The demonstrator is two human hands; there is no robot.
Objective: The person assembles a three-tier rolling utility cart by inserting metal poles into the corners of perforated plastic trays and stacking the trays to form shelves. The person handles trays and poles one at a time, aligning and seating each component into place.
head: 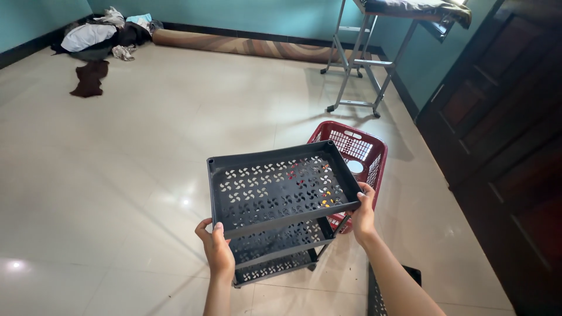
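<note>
I hold a dark grey plastic rack (pixel 275 193) with three perforated tray shelves, its top tray tilted slightly toward me. My left hand (pixel 215 246) grips the near left corner of the rack, thumb over the rim. My right hand (pixel 363 213) grips the near right corner post. The rack's lower shelves and small wheels show beneath the top tray, close to the tiled floor.
A red plastic basket (pixel 374 153) sits on the floor just behind the rack. A metal-legged stand (pixel 363 64) with dark cloth on top is at the far right. A rolled carpet (pixel 246 45) and a clothes pile (pixel 99 41) lie by the far wall. Dark wooden doors (pixel 503 146) line the right.
</note>
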